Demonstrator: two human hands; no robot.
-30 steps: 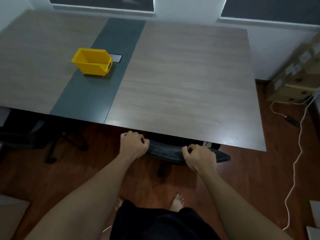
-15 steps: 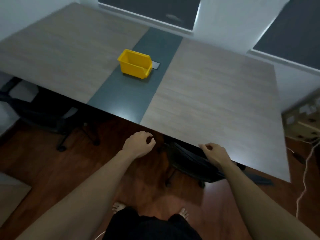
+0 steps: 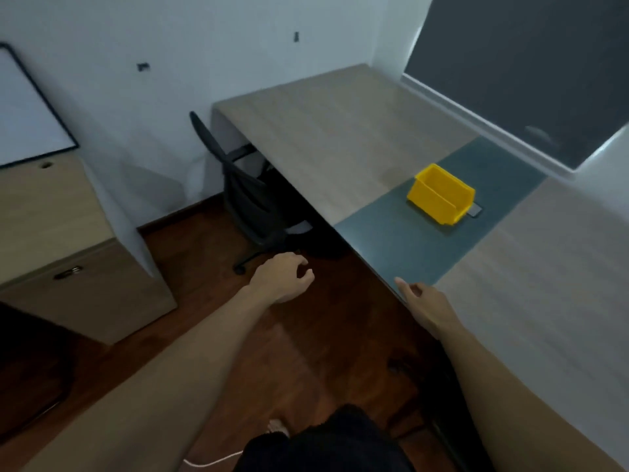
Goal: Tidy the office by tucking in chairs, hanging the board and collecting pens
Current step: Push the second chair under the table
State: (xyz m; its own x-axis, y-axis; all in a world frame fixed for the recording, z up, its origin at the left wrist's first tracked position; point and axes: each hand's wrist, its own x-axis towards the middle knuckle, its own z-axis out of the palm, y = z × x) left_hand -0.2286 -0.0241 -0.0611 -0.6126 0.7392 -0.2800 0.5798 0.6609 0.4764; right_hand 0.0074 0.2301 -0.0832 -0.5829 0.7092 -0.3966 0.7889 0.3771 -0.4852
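Observation:
A black office chair (image 3: 245, 195) stands at the long desk's (image 3: 326, 137) left side, partly under it, its backrest sticking out. My left hand (image 3: 284, 275) hovers over the wooden floor with loosely curled fingers and holds nothing. My right hand (image 3: 427, 306) is open and empty at the desk's front edge. A yellow bin (image 3: 440, 194) sits on the desk's grey centre strip (image 3: 401, 247). A whiteboard (image 3: 25, 110) leans against the wall on a low cabinet (image 3: 51, 229) at far left. Only a dark part of the chair nearest me (image 3: 408, 366) shows under the desk.
Two small dark hooks (image 3: 143, 66) are fixed on the white wall above the desk's far end. Dark window blinds (image 3: 531, 63) fill the upper right. A white cable (image 3: 211, 460) lies on the floor by my feet. Open floor lies between cabinet and desk.
Both hands have let go of the near chair's backrest, which is now under the desk. My view has swung left, bringing the second chair, cabinet and whiteboard into sight.

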